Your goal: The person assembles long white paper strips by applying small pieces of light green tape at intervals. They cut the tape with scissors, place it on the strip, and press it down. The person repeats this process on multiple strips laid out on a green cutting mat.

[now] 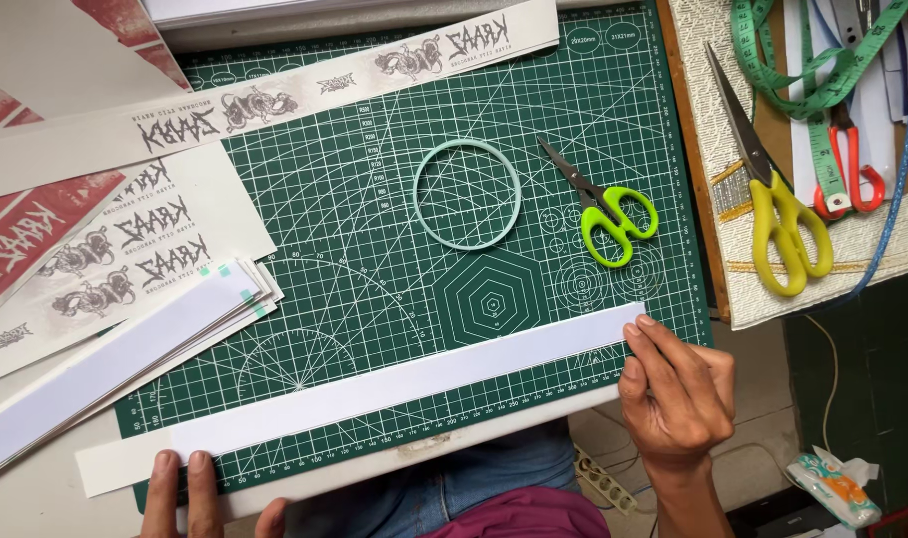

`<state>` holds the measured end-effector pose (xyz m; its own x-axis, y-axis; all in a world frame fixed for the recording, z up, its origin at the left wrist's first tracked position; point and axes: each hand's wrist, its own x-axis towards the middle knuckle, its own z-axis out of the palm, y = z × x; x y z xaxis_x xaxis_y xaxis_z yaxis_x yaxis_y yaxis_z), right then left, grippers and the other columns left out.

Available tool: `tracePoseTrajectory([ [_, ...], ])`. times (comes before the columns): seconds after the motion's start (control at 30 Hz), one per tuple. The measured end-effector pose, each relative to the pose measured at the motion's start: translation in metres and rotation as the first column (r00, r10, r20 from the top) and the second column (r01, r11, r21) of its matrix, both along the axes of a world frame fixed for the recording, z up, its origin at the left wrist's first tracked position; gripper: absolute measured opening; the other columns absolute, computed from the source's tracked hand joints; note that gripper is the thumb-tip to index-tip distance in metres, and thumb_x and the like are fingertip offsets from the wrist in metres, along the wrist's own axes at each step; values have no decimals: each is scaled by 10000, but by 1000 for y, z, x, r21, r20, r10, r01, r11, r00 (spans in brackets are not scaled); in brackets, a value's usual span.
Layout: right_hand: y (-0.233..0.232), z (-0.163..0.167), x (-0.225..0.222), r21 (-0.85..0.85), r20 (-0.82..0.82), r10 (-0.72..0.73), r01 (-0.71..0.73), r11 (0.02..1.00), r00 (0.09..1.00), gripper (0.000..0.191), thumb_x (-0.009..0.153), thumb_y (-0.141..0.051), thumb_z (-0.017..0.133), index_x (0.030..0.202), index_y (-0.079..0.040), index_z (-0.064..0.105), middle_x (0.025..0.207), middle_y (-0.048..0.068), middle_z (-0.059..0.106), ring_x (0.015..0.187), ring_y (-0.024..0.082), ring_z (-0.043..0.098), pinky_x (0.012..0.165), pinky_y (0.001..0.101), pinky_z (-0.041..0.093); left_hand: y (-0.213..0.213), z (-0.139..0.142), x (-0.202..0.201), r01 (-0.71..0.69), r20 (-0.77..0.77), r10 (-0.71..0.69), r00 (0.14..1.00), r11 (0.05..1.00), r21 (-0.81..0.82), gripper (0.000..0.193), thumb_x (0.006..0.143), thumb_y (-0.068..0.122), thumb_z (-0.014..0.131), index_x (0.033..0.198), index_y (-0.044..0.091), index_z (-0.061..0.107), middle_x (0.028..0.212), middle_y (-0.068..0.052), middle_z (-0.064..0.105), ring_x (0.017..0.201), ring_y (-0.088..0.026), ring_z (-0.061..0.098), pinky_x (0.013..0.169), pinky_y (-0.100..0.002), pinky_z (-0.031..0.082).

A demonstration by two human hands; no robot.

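Along mat's [394, 249] near edge, left hand [180, 488] and right hand [673, 389] pinch strip [394, 384] ends; uneven pull could skew it.

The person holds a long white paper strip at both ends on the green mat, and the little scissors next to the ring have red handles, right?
Not quite. The head view shows the small scissors beside the ring have bright green handles, not red. The rest is right: the left hand and right hand hold the white paper strip on the green mat.

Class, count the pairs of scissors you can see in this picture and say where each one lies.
3: small green-handled scissors on the cutting mat; large yellow-handled scissors on the woven cloth; red-handled scissors under the measuring tape.
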<state>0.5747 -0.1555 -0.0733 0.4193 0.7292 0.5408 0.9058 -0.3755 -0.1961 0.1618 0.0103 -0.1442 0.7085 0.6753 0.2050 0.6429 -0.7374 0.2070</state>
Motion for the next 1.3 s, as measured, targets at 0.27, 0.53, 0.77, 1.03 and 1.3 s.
tracePoseTrajectory([
  [0.27, -3, -2, 0, -6, -15, -8, 8, 1000, 1000, 189, 1020, -169, 706, 1119, -41, 803, 1144, 50, 768, 928, 185, 621, 807, 303, 513, 5, -8, -6, 58, -135, -53, 989, 998, 32, 789, 859, 453, 561, 1408, -68, 342, 1335, -319, 513, 1368, -453, 447, 894, -451, 593],
  [0.53, -5, -3, -2, -9, -13, -32, 32, 999, 999, 191, 1024, -171, 709, 1126, -38, 801, 1148, 58, 770, 950, 192, 622, 826, 309, 513, -4, -8, -10, -89, -84, 97, 992, 991, 99, 852, 834, 573, 636, 1419, -27, 487, 1374, -363, 536, 1084, -374, 658, 705, -342, 560],
  [0.77, -7, -8, 2, -10, -17, -32, 32, 999, 999, 198, 1017, -183, 707, 1108, -35, 801, 1133, 57, 775, 943, 183, 616, 796, 286, 511, -5, -4, -9, -87, -109, 99, 989, 989, 116, 864, 819, 582, 621, 1422, -23, 497, 1384, -342, 537, 1043, -346, 682, 730, -319, 518],
  [1.03, -10, -7, -1, -9, -22, -37, 37, 999, 999, 208, 1037, -182, 706, 1130, -21, 799, 1158, 65, 772, 972, 188, 618, 791, 281, 512, -8, 11, -7, -84, -165, 104, 981, 989, 122, 850, 844, 574, 606, 1436, -26, 495, 1419, -303, 543, 1141, -299, 642, 818, -336, 524],
  [1.3, -11, -8, 0, 1, -29, -37, 37, 999, 999, 205, 1036, -178, 718, 1148, -23, 793, 1174, 66, 766, 988, 199, 623, 808, 285, 519, -7, 18, -1, -85, -162, 104, 981, 989, 121, 828, 838, 569, 616, 1406, -29, 540, 1413, -295, 555, 1103, -315, 674, 826, -337, 515],
])
